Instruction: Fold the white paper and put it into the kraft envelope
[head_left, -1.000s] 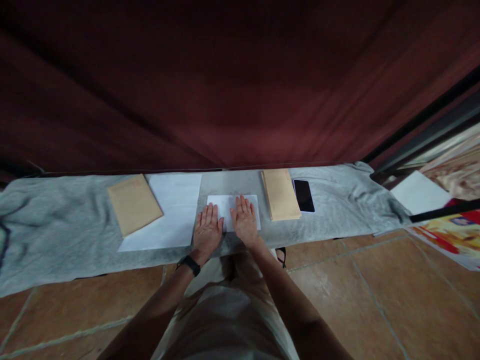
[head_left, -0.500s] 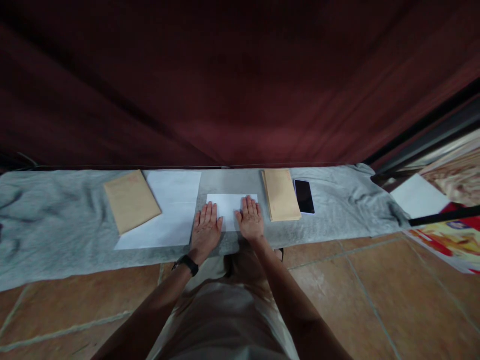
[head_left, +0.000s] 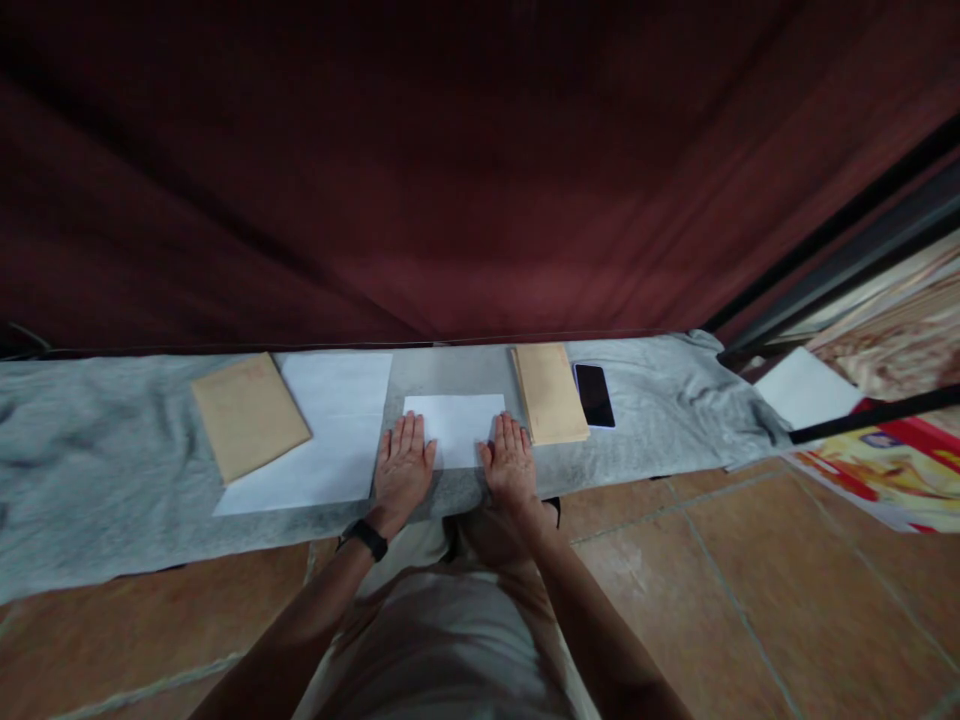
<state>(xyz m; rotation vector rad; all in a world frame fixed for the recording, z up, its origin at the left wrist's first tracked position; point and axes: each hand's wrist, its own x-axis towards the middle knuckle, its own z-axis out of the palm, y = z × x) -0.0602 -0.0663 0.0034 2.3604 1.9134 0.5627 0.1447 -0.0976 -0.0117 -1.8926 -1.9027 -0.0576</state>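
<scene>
A small folded white paper [head_left: 455,425] lies on a grey cloth [head_left: 112,470] spread on the floor in front of me. My left hand [head_left: 402,465] rests flat on the paper's near left corner, fingers stretched out. My right hand [head_left: 510,462] lies flat on its near right corner, fingers also spread. A black band sits on my left wrist. Neither hand holds anything.
Left of the paper lie larger white sheets [head_left: 322,435] with a tan envelope [head_left: 247,414] partly on them. To the right are a stack of tan envelopes [head_left: 548,392] and a black phone [head_left: 594,394]. A dark red curtain [head_left: 450,180] hangs behind; another white sheet [head_left: 804,388] lies far right.
Both hands have slid apart along the paper's near edge, the left going left and the right going right, staying flat. The camera view shifted slightly.
</scene>
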